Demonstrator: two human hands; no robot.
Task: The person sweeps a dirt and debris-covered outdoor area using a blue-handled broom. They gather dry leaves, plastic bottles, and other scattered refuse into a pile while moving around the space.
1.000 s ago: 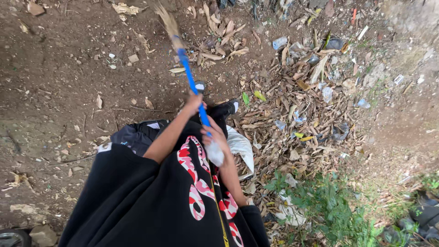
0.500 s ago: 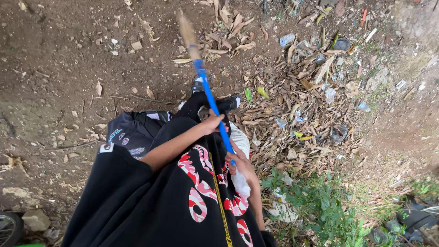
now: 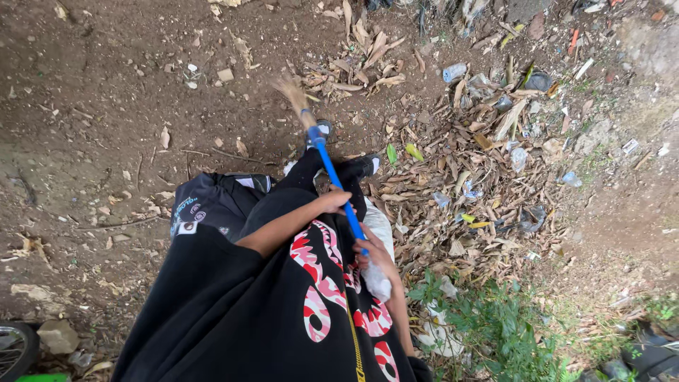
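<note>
A broom with a blue handle (image 3: 331, 170) and straw bristles (image 3: 291, 92) reaches out over the dirt ahead of me. My left hand (image 3: 337, 201) grips the handle partway down. My right hand (image 3: 375, 253) holds its near end, where something white (image 3: 379, 284) sticks out below the fist. The bristles touch bare soil just in front of my dark shoes (image 3: 324, 130). My black top with a red and white pattern (image 3: 311, 297) fills the lower middle of the view.
A black bag (image 3: 212, 201) lies on the ground by my left leg. Dry leaves mixed with litter (image 3: 467, 177) and a plastic bottle (image 3: 455, 71) cover the right side. Green weeds (image 3: 495, 325) grow at lower right. A wheel (image 3: 13, 348) and a stone (image 3: 58, 335) sit at lower left.
The broom head has swept back across the dirt toward my feet. Both hands have kept their grip on the handle and have shifted slightly lower and to the right.
</note>
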